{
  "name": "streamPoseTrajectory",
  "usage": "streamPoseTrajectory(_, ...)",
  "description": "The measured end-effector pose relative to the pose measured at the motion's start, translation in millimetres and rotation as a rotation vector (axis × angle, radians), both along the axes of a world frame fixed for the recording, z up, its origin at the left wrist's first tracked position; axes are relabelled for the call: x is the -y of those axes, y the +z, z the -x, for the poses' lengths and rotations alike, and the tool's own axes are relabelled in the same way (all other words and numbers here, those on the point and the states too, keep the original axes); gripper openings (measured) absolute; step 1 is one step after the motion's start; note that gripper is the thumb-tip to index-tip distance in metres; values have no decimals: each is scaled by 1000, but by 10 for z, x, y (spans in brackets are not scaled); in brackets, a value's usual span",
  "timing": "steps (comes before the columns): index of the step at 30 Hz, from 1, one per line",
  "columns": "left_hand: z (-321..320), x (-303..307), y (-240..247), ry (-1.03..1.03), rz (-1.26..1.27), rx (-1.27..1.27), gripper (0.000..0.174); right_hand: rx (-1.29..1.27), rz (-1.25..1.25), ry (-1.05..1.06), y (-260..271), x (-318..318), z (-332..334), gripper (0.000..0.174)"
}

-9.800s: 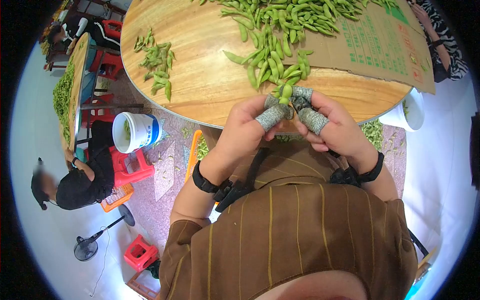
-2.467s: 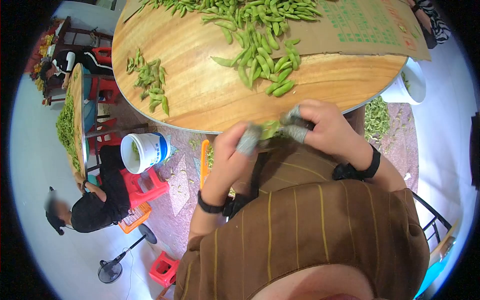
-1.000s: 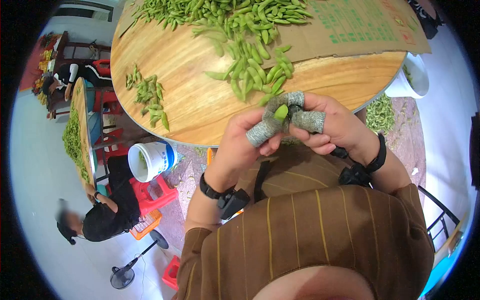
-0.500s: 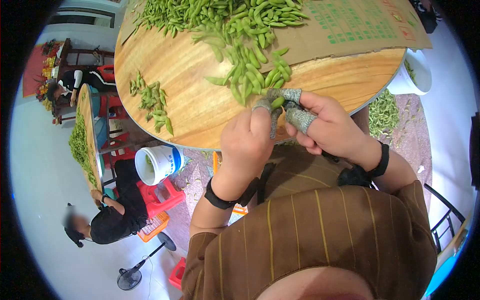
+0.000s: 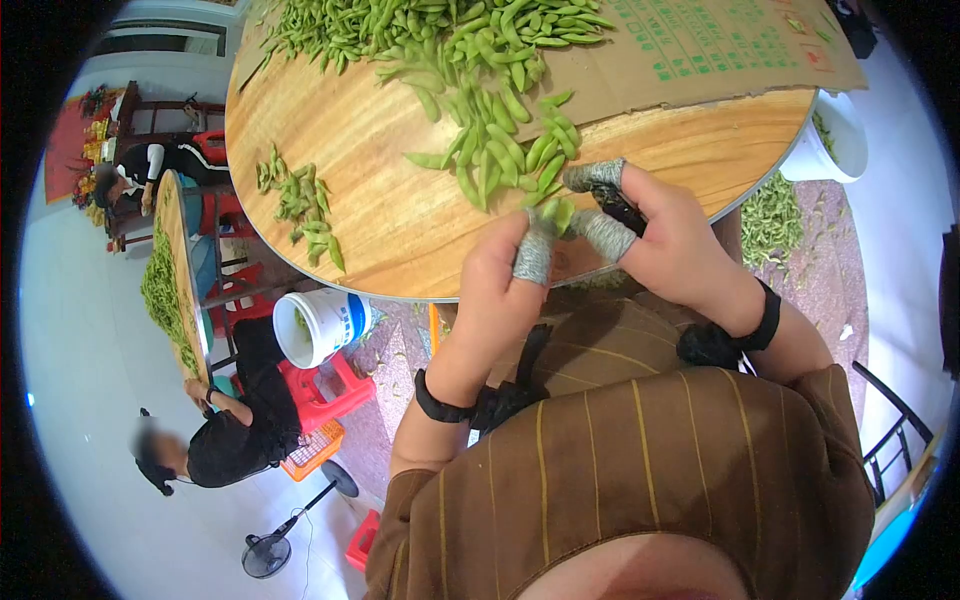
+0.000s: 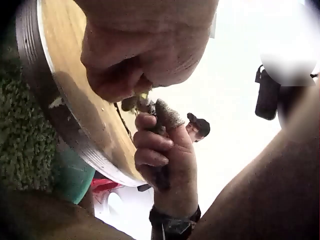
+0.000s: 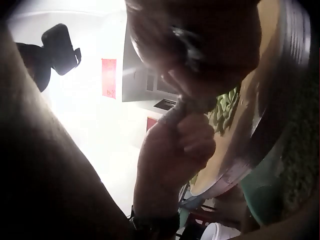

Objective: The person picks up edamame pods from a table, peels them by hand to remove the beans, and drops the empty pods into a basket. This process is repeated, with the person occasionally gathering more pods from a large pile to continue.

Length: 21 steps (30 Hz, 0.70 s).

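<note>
Just over the round wooden table's near part, my left hand (image 5: pixel 500 268) pinches a green edamame pod (image 5: pixel 552 213) between thumb and fingers. My right hand (image 5: pixel 680 240) grips a small black tool (image 5: pixel 620 207) between index finger and thumb; its kind is hard to tell. The right thumb comes right up to the pod, while the right index finger is raised apart from it. Grey knitted sleeves (image 5: pixel 533 258) cover the working fingers of both hands. In the left wrist view the right hand's other fingers (image 6: pixel 150 141) are curled into the palm. Beyond the hands lies a heap of pods (image 5: pixel 500 150).
Cardboard (image 5: pixel 700 70) covers the table's far right, partly under the pods. A small group of pods (image 5: pixel 300 200) lies at left. White buckets stand at right (image 5: pixel 850 140) and left (image 5: pixel 325 325). Pods (image 5: pixel 765 225) cover the floor. Another person (image 5: pixel 235 440) sits by a second table.
Half a second ago both hands met around the pod, largely hiding it. Now the left hand has turned, the right index finger has lifted away and more of the pod shows.
</note>
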<state>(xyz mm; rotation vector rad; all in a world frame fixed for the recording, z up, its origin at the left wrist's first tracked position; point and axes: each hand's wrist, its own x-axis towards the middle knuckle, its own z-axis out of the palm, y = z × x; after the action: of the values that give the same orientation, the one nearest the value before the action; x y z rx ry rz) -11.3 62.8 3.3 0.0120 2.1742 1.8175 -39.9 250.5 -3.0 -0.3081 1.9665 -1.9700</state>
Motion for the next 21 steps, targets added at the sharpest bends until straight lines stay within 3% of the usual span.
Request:
streamPoseTrajectory(2,-40,34,-2,-47,107,-27,14,-413,-296,-34,43,-8,2,25)
streamPoseTrajectory(3,-56,70,-20,-114,161,-50,13,-564,-317,-24,5,11,27,23)
streamPoseTrajectory(8,-212,124,276,-369,330,-96,18,-585,-401,245,-12,-7,-111,24)
streamPoseTrajectory(9,-273,158,194,-415,404,-222,18,-607,-474,279,-29,38,-200,24)
streamPoseTrajectory(12,-396,220,45,-460,501,-274,13,-639,-568,354,-37,105,-306,25)
streamPoseTrajectory(16,-475,448,3,-241,440,-40,9,-627,-589,367,-22,69,-283,23)
streamPoseTrajectory(18,-498,512,-9,-10,373,9,8,-639,-589,392,-42,48,-295,24)
streamPoseTrajectory(21,-494,459,-26,4,449,-52,6,-703,-506,328,-56,69,-325,25)
